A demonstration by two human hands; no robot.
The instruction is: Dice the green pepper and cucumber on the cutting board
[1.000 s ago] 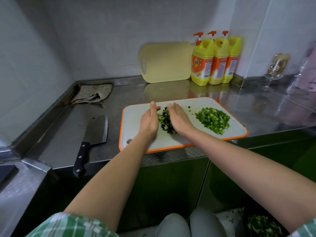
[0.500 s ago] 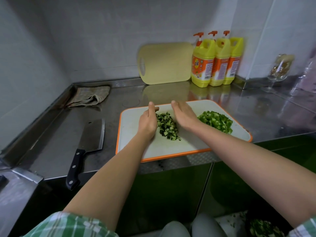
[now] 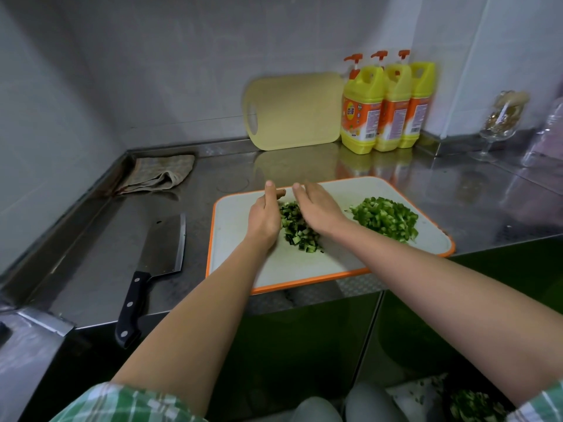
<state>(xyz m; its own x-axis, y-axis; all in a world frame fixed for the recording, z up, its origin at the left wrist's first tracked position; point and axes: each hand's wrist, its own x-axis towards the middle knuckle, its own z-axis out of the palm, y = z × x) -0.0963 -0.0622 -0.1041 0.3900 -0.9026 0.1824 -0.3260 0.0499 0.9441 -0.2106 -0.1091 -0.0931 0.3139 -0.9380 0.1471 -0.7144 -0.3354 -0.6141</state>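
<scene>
A white cutting board with an orange rim (image 3: pixel 335 263) lies on the steel counter. A pile of dark diced cucumber (image 3: pixel 300 231) sits at its middle. My left hand (image 3: pixel 264 216) stands on edge against the pile's left side, fingers straight. My right hand (image 3: pixel 318 210) lies flat-fingered against the pile's right side. The two hands bracket the cucumber between them. A heap of bright diced green pepper (image 3: pixel 385 217) lies on the board's right part, apart from my hands. The cleaver (image 3: pixel 152 269) lies on the counter left of the board, black handle toward me.
A folded cloth (image 3: pixel 155 175) lies at the back left corner. A pale yellow board (image 3: pixel 294 111) leans on the wall beside three yellow detergent bottles (image 3: pixel 387 108). A glass (image 3: pixel 499 120) stands at the back right. Green scraps (image 3: pixel 469 403) lie below the counter.
The hands have closed in a little on the cucumber, pressing the pile narrower. The camera view has shifted slightly; the pepper heap and cleaver stayed put.
</scene>
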